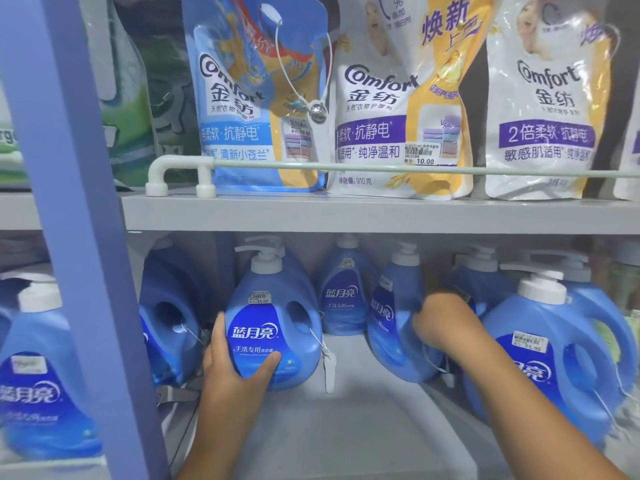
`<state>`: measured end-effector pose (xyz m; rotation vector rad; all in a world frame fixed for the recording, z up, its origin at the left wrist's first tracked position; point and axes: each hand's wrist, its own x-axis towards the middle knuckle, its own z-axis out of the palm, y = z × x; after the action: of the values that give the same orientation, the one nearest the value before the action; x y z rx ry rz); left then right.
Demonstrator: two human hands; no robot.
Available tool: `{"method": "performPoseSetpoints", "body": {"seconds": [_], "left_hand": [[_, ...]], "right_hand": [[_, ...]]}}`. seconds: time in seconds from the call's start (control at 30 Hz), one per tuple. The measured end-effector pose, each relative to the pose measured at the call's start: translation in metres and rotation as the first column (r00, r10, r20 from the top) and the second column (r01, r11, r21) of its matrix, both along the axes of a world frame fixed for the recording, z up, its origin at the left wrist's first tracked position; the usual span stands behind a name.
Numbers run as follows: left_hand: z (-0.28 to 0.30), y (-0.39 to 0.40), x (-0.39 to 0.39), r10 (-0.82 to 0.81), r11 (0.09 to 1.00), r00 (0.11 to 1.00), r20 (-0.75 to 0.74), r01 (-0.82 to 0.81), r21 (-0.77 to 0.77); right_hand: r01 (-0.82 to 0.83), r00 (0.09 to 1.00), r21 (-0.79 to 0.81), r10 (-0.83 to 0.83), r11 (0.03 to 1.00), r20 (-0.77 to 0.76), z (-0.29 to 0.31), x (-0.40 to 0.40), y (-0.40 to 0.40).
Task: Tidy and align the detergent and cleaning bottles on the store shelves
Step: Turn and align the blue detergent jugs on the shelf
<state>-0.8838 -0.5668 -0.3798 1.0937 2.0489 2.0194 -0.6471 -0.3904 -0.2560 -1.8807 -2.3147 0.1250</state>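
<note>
Left hand cupped round lower front of blue pump bottle, thumb across label, fingers wrapping its left side. Bottle upright on lower shelf floor, long axis vertical, label facing out, handle hole to the right. Right hand grips the turned bottle, which tilts, label facing left. Bare floor between the two and in front. Upper shelf edge close above pump heads; blue upright post bounds the left side
</note>
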Motion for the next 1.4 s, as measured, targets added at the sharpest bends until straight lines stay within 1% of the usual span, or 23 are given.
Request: {"method": "performPoseSetpoints", "body": {"seconds": [0.07, 0.1, 0.17, 0.23, 0.3, 0.33, 0.4, 0.47, 0.53, 0.6, 0.73, 0.87, 0.9, 0.93, 0.97, 1.0, 1.03, 1.07, 1.13, 1.2, 1.23, 1.3, 1.4], "left_hand": [[0.0, 0.0, 0.001, 0.01, 1.0, 1.0, 0.006, -0.01, -0.002], [0.001, -0.001, 0.002, 0.011, 1.0, 1.0, 0.009, -0.011, -0.002], [0.002, -0.001, 0.003, 0.004, 1.0, 1.0, 0.011, -0.004, -0.002], [0.002, -0.002, 0.005, 0.006, 1.0, 1.0, 0.015, -0.006, -0.001], [0.003, -0.003, 0.007, 0.027, 1.0, 1.0, 0.012, -0.027, 0.001], [0.004, -0.004, 0.008, 0.036, 0.999, 0.999, 0.005, -0.036, 0.001], [0.005, -0.004, 0.01, 0.043, 0.999, 0.999, -0.014, -0.043, -0.004], [0.005, -0.004, 0.01, 0.047, 0.999, 0.998, -0.031, -0.047, -0.01], [0.007, -0.004, 0.01, 0.055, 0.998, 0.998, -0.038, -0.056, -0.017], [0.007, -0.004, 0.009, 0.059, 0.998, 0.998, -0.035, -0.06, -0.018], [0.007, -0.004, 0.009, 0.051, 0.999, 0.998, -0.024, -0.052, -0.016], [0.015, -0.008, 0.016, 0.114, 0.991, 0.993, -0.021, -0.115, -0.068], [0.017, -0.01, 0.023, 0.165, 0.984, 0.984, -0.067, -0.169, -0.053], [0.021, -0.011, 0.033, 0.216, 0.976, 0.966, -0.143, -0.216, 0.011], [0.027, -0.011, 0.047, 0.244, 0.968, 0.945, -0.217, -0.222, 0.118], [0.034, -0.008, 0.064, 0.225, 0.964, 0.937, -0.268, -0.174, 0.203], [0.04, -0.004, 0.082, 0.134, 0.968, 0.952, -0.274, -0.067, 0.241], [0.047, 0.004, 0.104, -0.027, 0.968, 0.974, -0.227, 0.082, 0.237], [0.054, 0.026, 0.15, -0.344, 0.916, 0.933, -0.106, 0.358, 0.179], [0.056, 0.052, 0.19, -0.516, 0.849, 0.855, -0.062, 0.519, 0.094], [0.057, 0.066, 0.207, -0.574, 0.817, 0.818, -0.04, 0.575, 0.052], [0.059, 0.09, 0.23, -0.655, 0.755, 0.756, 0.026, 0.655, -0.024], [0.057, 0.11, 0.248, -0.697, 0.707, 0.698, 0.168, 0.707, -0.006]], "right_hand": [[0.0, 0.989, -0.044, -0.007, 0.999, -0.149, -0.001, 0.008, 0.006], [-0.005, 0.964, -0.087, -0.019, 0.996, -0.267, -0.003, 0.009, 0.008], [-0.022, 0.873, -0.187, -0.073, 0.982, -0.483, -0.005, 0.004, 0.008], [-0.064, 0.78, -0.169, -0.056, 0.984, -0.623, -0.012, -0.003, 0.002], [-0.109, 0.693, -0.06, 0.033, 0.992, -0.72, -0.028, -0.012, -0.006], [-0.129, 0.715, 0.002, 0.095, 0.992, -0.693, -0.037, -0.016, -0.01], [-0.144, 0.824, 0.07, 0.159, 0.987, -0.543, -0.053, -0.025, -0.01], [-0.162, 0.851, 0.154, 0.217, 0.975, -0.478, -0.059, -0.032, 0.001], [-0.265, 0.79, 0.185, 0.323, 0.946, -0.522, -0.062, -0.035, 0.011], [-0.328, 0.758, 0.171, 0.367, 0.929, -0.539, -0.066, -0.038, 0.015], [-0.268, 0.739, 0.206, 0.338, 0.941, -0.583, -0.077, -0.044, 0.009], [-0.258, 0.75, 0.122, 0.278, 0.958, -0.6, -0.067, -0.038, -0.013], [-0.266, 0.742, 0.112, 0.277, 0.958, -0.611, -0.062, -0.03, -0.023], [-0.286, 0.7, 0.154, 0.316, 0.946, -0.641, -0.058, -0.016, -0.033], [-0.302, 0.619, 0.255, 0.392, 0.919, -0.68, -0.053, 0.004, -0.045], [-0.279, 0.518, 0.388, 0.478, 0.878, -0.709, -0.048, 0.029, -0.058], [-0.209, 0.444, 0.51, 0.545, 0.835, -0.711, -0.042, 0.058, -0.07], [-0.118, 0.409, 0.598, 0.588, 0.792, -0.698, -0.038, 0.09, -0.079], [0.086, 0.41, 0.683, 0.599, 0.725, -0.688, -0.03, 0.155, -0.078], [0.241, 0.404, 0.629, 0.513, 0.739, -0.757, -0.024, 0.208, -0.056], [0.268, 0.396, 0.572, 0.453, 0.775, -0.799, -0.023, 0.226, -0.039], [0.215, 0.447, 0.446, 0.318, 0.869, -0.836, -0.024, 0.243, -0.002], [0.026, 0.557, 0.299, 0.234, 0.954, -0.797, -0.027, 0.239, 0.037]]}}
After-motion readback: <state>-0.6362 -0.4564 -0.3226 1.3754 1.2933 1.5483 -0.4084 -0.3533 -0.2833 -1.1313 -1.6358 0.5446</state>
